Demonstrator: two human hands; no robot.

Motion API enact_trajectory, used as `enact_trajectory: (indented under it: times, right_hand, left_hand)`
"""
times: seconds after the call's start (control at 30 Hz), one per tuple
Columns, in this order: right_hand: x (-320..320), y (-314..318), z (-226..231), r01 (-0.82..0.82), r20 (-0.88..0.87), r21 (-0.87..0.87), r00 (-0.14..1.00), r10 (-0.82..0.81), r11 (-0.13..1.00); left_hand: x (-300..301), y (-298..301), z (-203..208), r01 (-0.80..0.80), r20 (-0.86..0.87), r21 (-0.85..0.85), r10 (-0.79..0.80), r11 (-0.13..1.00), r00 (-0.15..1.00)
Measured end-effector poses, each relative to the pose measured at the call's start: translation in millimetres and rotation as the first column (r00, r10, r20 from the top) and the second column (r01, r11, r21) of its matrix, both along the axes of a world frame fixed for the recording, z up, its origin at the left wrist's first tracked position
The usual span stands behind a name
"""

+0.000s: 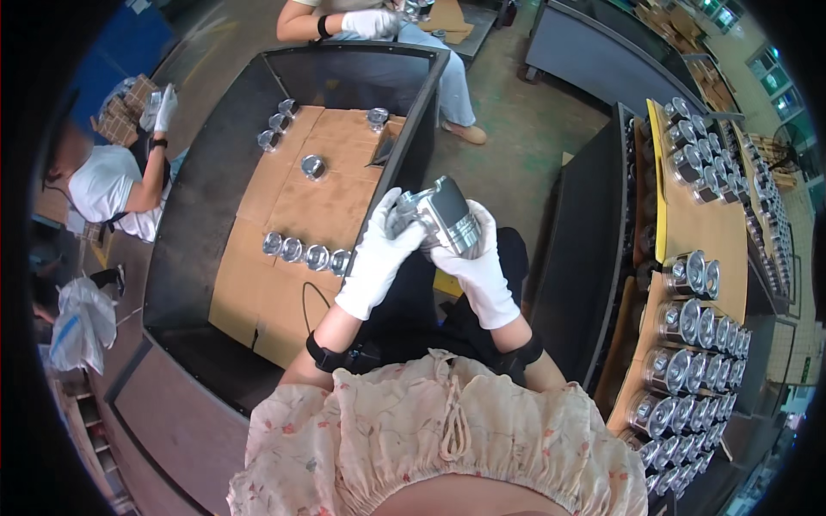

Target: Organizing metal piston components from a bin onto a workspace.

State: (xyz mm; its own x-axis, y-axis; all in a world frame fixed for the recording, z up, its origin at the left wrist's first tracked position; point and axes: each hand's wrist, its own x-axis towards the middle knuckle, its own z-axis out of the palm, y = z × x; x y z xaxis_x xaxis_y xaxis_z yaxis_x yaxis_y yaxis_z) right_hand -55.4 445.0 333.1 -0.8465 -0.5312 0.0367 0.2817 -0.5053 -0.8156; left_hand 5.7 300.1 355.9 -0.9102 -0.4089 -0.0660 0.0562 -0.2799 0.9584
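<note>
A shiny metal piston with a dark patch on its skirt and ring grooves at one end is held up in front of me. My left hand, in a white glove, closes on its left side, with the fingertips at the open end. My gloved right hand wraps round the grooved end from the right and below. The piston is tilted, above my lap and beside the right wall of a dark bin. Parts of my fingers are hidden behind it.
The dark bin at left holds cardboard and several pistons. On my right, many pistons stand in rows on cardboard over a dark rack. A co-worker's gloved hand shows at the top; another person sits at left.
</note>
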Motion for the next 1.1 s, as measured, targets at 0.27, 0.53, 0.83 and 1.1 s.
enact_trajectory:
  times: [0.27,0.53,0.83,1.1]
  right_hand:
    - [2.5,-8.0,24.1,-0.313,0.299,-0.585,0.774,0.558,0.748]
    - [39.5,-23.9,40.0,-0.377,0.273,-0.229,0.86,0.43,0.898]
    - [82.3,-95.4,49.7,-0.723,0.377,-0.148,0.589,0.715,0.674]
    - [9.4,-124.5,-12.9,-0.179,-0.386,0.542,0.815,0.432,0.821]
  left_hand:
    - [44.2,34.1,56.5,-0.203,-0.223,-0.894,-0.003,0.398,0.975]
    - [105.9,7.4,90.1,-0.024,-0.044,-0.732,-0.013,0.681,0.999]
    - [152.9,-61.0,106.4,0.319,0.442,-0.801,0.141,0.506,0.886]
    - [194.0,-211.3,60.2,0.516,0.571,-0.797,0.667,0.313,0.478]
